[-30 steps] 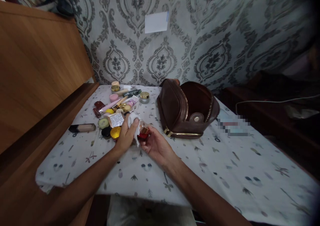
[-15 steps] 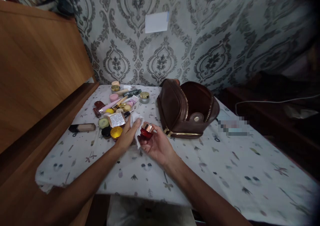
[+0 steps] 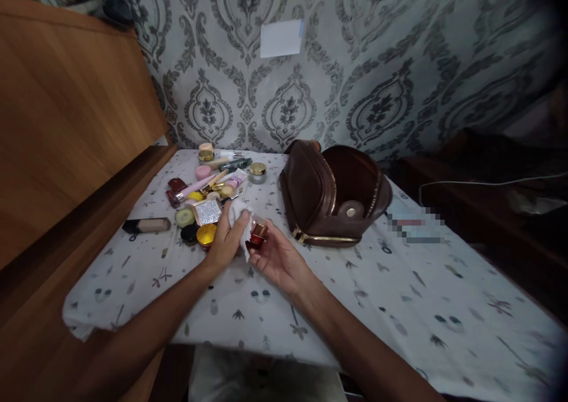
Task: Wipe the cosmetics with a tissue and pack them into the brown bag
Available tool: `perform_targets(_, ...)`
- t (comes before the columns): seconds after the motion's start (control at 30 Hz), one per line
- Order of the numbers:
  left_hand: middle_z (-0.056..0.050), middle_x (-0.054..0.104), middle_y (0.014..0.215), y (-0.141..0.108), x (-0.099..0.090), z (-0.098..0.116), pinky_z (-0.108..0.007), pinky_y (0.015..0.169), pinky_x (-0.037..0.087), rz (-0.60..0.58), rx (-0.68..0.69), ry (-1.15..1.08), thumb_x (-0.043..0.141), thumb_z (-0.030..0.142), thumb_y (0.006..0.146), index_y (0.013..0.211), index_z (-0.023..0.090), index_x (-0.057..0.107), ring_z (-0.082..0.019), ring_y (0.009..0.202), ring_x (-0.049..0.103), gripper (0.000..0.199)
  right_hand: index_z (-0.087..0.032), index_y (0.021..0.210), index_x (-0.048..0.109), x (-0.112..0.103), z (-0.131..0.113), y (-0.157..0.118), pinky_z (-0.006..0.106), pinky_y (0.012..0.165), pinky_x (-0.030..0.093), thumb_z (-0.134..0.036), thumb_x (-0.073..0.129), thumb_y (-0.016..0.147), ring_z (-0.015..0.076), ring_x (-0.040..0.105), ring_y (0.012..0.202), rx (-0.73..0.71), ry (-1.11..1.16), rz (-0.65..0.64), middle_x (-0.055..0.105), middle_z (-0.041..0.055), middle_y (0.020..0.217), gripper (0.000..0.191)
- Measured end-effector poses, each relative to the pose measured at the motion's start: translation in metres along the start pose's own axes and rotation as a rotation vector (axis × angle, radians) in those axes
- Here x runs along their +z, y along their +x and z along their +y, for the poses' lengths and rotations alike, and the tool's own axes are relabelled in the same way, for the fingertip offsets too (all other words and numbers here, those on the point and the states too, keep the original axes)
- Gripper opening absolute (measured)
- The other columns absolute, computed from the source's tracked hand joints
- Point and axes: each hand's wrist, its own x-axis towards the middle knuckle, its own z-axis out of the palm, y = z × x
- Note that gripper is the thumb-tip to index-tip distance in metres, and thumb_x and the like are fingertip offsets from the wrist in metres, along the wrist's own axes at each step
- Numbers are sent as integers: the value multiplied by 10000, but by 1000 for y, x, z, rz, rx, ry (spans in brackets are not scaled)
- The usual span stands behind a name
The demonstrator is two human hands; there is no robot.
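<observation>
My left hand (image 3: 225,242) is closed on a white cloth (image 3: 239,215), which it presses against a small red jar (image 3: 257,234) with a rose-gold lid. Fingers of my right hand (image 3: 281,259) wrap around that jar from the right. Just left of my hands lie a glittery silver compact (image 3: 207,212), a yellow jar with a shiny lid (image 3: 206,234) and a round black container (image 3: 189,234). An unzipped brown cosmetic bag (image 3: 308,183) stands beyond my right hand, its dark opening facing me.
Several brushes, tubes and jars are heaped behind the compact, near a gold-lidded jar (image 3: 257,172). A foundation bottle (image 3: 147,225) lies at the left. A wooden cabinet (image 3: 75,88) borders the table's left side; a patterned cloth (image 3: 399,313) covers the table.
The red jar has turned and tilted slightly in my right hand, and the cloth has shifted against it. The bag and the other cosmetics stay in place.
</observation>
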Motion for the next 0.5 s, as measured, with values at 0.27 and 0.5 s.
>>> perform_targets(0.27,-1,665,912,4,-3,3,-296,863,490,93,-36,-9,620,569,847,1018,238,636,-191,905,618,372,-157,891,658,1,0,-1,201,478,481,-229,618,850,130,607,584,-43,25,46,698,31,729,92)
perform_targets(0.5,-62,726,1034,5,-1,-3,-383,949,495,-100,-148,-165,633,652,800,1109,203,644,-255,1044,652,545,-168,877,648,-2,-2,1,176,395,393,-275,621,848,135,592,554,-7,104,0,675,17,670,115)
